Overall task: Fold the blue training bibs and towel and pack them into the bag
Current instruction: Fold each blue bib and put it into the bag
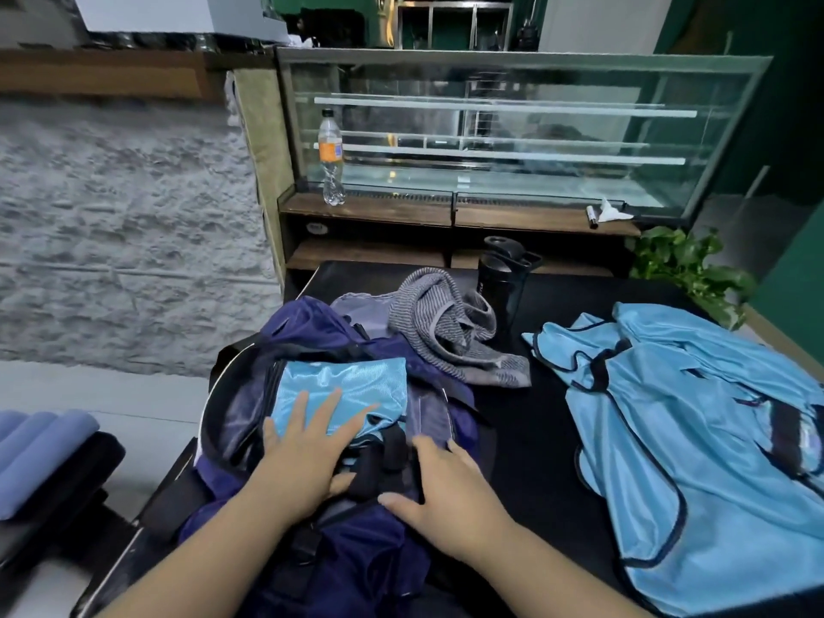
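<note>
**Inspector:** Black table in a green-walled room, glass display case behind it. Report the hands.

**Assistant:** Left hand lies flat, fingers straight and spread, palm down on a folded blue bib sitting in the mouth of the navy bag. It grips nothing; it appears to press the bib down so it settles into the compartment. Right hand rests on the bag's near right edge, fingers extended, thumb out along the fabric. I judge it is steadying the bag and holding the opening wide; no pinch is visible.

**Inspector:** Remaining task items?

**Assistant:** Grey striped towel lies crumpled, unfolded, partly over the far rim of the bag and partly on the table. To the right, well apart from the bag, the loose blue bibs are spread flat in an overlapping heap, dark trim showing. How many are in the heap I cannot tell.

**Inspector:** Progress?

**Assistant:** One bib packed, by my reading. Towel and loose bibs not yet folded. Early stage.

**Inspector:** Other objects?

**Assistant:** Black shaker bottle stands upright beyond the towel. A clear plastic bottle with an orange label stands on the wooden shelf below the case. A leafy plant sits at the table's far right corner.

**Inspector:** Risk?

**Assistant:** The towel overhanging the opening may snag further packing.
</note>
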Tool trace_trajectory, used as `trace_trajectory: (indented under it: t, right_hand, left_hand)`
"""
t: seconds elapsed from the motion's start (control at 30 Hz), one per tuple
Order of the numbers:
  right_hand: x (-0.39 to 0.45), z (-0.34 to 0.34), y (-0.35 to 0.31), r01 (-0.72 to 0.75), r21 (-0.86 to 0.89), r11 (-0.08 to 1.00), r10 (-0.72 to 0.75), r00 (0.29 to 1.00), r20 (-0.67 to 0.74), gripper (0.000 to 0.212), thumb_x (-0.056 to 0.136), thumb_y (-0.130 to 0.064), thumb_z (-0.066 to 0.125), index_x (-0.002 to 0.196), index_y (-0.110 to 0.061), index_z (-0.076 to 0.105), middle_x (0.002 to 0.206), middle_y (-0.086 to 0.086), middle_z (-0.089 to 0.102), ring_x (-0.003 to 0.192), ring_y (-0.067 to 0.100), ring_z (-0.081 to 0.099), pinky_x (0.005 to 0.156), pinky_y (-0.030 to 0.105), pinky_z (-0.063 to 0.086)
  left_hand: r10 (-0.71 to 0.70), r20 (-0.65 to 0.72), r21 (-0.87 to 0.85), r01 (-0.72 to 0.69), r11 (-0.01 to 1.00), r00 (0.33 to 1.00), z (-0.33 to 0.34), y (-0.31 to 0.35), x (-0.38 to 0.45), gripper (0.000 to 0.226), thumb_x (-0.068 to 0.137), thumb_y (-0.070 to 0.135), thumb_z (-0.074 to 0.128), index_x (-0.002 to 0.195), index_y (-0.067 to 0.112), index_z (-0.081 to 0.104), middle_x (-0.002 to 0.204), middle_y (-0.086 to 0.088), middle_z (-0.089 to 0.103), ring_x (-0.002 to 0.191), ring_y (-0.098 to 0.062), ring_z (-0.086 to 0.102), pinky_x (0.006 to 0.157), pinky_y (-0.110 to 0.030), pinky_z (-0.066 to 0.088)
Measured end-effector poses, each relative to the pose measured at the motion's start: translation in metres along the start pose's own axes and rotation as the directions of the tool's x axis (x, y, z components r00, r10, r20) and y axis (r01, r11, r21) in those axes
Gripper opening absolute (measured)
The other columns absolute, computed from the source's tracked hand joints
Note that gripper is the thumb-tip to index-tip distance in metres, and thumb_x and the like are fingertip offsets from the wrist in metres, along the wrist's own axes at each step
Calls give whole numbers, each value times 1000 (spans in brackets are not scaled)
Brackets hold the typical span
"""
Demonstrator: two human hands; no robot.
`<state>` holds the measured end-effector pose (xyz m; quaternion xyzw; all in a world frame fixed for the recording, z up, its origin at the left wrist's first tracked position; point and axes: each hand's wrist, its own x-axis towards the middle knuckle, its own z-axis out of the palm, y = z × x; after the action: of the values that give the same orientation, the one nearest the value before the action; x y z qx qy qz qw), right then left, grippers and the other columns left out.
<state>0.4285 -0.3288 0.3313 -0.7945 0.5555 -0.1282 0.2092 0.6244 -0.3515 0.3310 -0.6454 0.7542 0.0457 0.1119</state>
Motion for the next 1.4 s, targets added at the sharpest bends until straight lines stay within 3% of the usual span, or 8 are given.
trace_trajectory:
  t: [0.17,0.23,0.37,0.57,1.13,1.27,1.33,1.4]
  right_hand:
    - [-10,13,13,9,-58,998,1,987,161,68,78,-64,61,131,-26,42,135,-7,41,135,10,26,116,53,-1]
    - [-11,14,18,-4,5,1000,3,978,211,68,78,-62,63,134,-30,41,140,-11,34,137,7,19,115,55,4]
    - [-8,17,22,-7,22,1000,2,969,245,71,77,-60,65,138,-32,40,142,-10,34,138,8,19,114,50,11]
    - [-3,17,23,-2,28,1000,-6,960,280,59,75,-59,68,125,-34,51,127,-8,40,130,12,27,110,46,20]
    - [-4,21,25,-42,65,997,23,964,266,55,77,-52,71,125,-30,54,133,-8,40,134,13,25,114,51,1]
    - [-11,22,34,-108,476,873,24,983,180,35,85,-36,69,117,-25,65,122,-4,59,120,4,48,109,38,22]
    - [-22,14,48,-176,781,600,161,982,98,14,89,-15,64,102,-15,69,98,-4,70,91,0,62,93,22,42]
    - [-41,4,70,-151,801,579,343,937,-72,14,89,-11,61,91,-23,68,91,-6,72,88,6,65,87,22,47]
  left_hand:
    - [66,94,-272,-38,962,993,-14,-18,11,75,76,86,11,142,53,16,158,14,-9,147,-24,-14,117,-56,5]
    - [119,91,-410,-72,909,989,-16,-32,8,48,89,70,27,134,56,18,154,22,-6,147,-18,-13,120,-41,1]
    - [142,72,-84,-136,987,987,-4,-32,9,78,91,39,56,149,43,3,158,9,-15,147,-29,-11,117,-50,15]
    - [14,-50,43,-11,999,999,-4,-16,25,72,97,0,32,150,40,4,160,4,-11,147,-32,-8,115,-56,15]
    - [-169,-149,-50,163,985,974,-30,29,32,79,85,3,40,152,31,8,160,-4,-12,144,-30,-22,110,-60,-12]
    - [-273,-437,-306,143,941,857,-23,90,1,74,84,10,48,151,18,18,160,0,9,147,-23,-9,114,-54,-9]
    - [-218,-539,-408,-26,913,813,-2,124,-11,75,80,5,51,149,15,27,157,0,23,148,-21,3,114,-49,-10]
    - [-116,-584,-438,-192,879,803,22,152,-18,70,75,3,48,143,15,39,148,0,42,144,-17,15,114,-42,-10]
